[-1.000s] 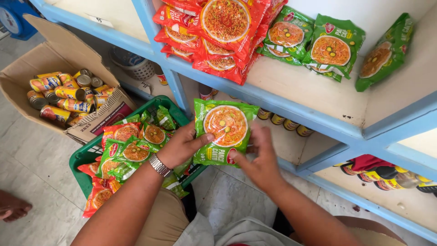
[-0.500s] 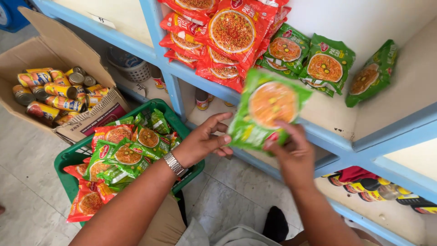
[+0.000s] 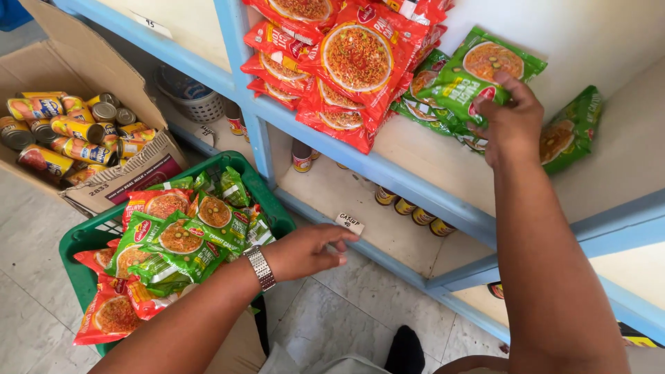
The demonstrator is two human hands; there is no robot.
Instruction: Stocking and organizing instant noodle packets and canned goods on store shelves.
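My right hand (image 3: 511,119) is up on the shelf, gripping a green noodle packet (image 3: 476,73) and holding it against other green packets (image 3: 429,104) leaning there. A lone green packet (image 3: 569,131) leans at the right. A stack of red noodle packets (image 3: 346,62) fills the shelf's left part. My left hand (image 3: 308,251), with a metal wristwatch (image 3: 260,267), hovers empty with loose fingers just right of a green basket (image 3: 267,195) full of green and red noodle packets (image 3: 176,239).
An open cardboard box (image 3: 131,173) with several yellow cans (image 3: 69,128) sits on the tiled floor at the left. The blue shelf frame (image 3: 415,190) runs across; small cans (image 3: 409,211) and a white basket (image 3: 190,100) stand on the lower shelf.
My right hand has carried the green packet from in front of me up onto the shelf. My left hand has let go of it and dropped back toward the basket.
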